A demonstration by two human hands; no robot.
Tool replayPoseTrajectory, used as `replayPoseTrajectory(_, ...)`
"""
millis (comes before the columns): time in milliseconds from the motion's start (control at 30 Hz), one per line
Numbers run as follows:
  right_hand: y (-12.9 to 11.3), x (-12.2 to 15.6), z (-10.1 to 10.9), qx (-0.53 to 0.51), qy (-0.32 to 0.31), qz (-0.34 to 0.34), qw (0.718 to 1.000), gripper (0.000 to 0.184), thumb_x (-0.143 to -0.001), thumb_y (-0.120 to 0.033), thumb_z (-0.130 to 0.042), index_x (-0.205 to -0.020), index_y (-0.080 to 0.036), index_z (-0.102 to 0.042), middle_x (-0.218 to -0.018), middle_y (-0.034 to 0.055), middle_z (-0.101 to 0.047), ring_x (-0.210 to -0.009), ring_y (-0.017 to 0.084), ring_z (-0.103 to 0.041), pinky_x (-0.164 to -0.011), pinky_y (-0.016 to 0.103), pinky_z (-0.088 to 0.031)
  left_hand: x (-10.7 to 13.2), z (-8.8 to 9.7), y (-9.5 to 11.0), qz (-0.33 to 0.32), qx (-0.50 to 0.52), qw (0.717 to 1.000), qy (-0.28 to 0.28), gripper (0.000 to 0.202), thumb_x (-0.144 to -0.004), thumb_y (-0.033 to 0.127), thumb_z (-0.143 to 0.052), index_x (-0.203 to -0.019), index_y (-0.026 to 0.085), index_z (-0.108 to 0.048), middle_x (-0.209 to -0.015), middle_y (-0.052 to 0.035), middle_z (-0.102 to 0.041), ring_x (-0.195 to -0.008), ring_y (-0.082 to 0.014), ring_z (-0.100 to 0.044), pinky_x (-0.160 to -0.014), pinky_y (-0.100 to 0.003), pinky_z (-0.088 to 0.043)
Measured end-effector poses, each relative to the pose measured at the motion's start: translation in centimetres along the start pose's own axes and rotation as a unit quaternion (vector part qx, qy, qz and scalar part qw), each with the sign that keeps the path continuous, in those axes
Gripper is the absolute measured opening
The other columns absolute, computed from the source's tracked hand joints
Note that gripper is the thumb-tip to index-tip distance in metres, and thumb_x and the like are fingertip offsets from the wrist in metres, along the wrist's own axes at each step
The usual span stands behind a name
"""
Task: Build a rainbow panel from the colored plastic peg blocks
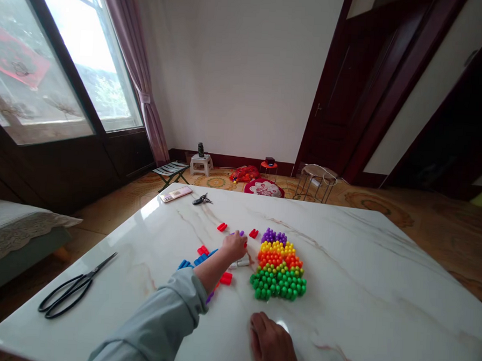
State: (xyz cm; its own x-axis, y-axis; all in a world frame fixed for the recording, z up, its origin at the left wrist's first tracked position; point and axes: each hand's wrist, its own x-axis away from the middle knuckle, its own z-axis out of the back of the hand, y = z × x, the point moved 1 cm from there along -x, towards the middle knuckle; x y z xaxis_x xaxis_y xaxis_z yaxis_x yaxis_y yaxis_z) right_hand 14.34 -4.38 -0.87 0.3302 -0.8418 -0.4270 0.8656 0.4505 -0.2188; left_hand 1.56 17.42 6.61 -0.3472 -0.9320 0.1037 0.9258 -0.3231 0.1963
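Observation:
My left hand reaches over small plastic pieces left of the bead work, its fingers bent down and together. A purple piece shows at the fingertips; the palm hides whatever else is in the grip. Around it lie blue pieces, red pieces and white pieces, partly covered by the forearm. To the right is a flat cluster of round beads, banded purple, yellow, orange, olive and green. Below that cluster, my right hand rests on the table with loosely curled fingers and nothing visible in them.
On the white marbled table lie black-handled scissors at left, a phone and dark pliers near the far edge. Beyond it stand a folding stool, a white stool and a round-topped stool.

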Motion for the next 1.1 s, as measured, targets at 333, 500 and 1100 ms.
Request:
replayPoseTrajectory(333,0.1,0.6,-1.4,0.021,0.007,-0.014,1.000,0.018,-0.078,-0.013,-0.044,-0.092,-0.024,-0.043,-0.077,0.0001,-0.058,-0.060,0.015,-0.053,-0.056,0.031,-0.025,-4.8,0.0,2.4,-0.042,0.026,0.997,0.067,0.032,-0.083,0.026,-0.050,-0.113,0.026,-0.061,-0.114,-0.0105,-0.052,-0.105,-0.0274,-0.056,-0.081,-0.037,-0.047)
replayPoseTrajectory(500,-0.4,-0.1,0.3,0.001,-0.029,-0.029,0.999,0.011,-0.080,-0.014,-0.045,-0.086,-0.023,-0.043,-0.075,-0.0003,-0.059,-0.059,0.014,-0.053,-0.055,0.030,-0.024,-5.5,-1.8,3.0,-0.041,0.044,0.997,0.053,0.024,-0.081,0.015,-0.051,-0.101,0.020,-0.063,-0.108,-0.0112,-0.052,-0.099,-0.0253,-0.057,-0.081,-0.036,-0.047)
replayPoseTrajectory(1100,-0.5,-1.8,1.9,-0.229,0.013,-0.226,0.947,0.037,-0.082,-0.039,-0.057,-0.115,-0.024,-0.059,-0.092,0.0005,-0.070,-0.054,0.011,-0.055,-0.055,0.023,-0.041,17.2,-9.1,3.6,0.071,0.707,0.690,0.136,0.038,-0.077,0.045,-0.059,-0.103,0.019,-0.050,-0.068,0.0029,-0.058,-0.047,-0.0085,-0.049,-0.045,-0.020,-0.039)
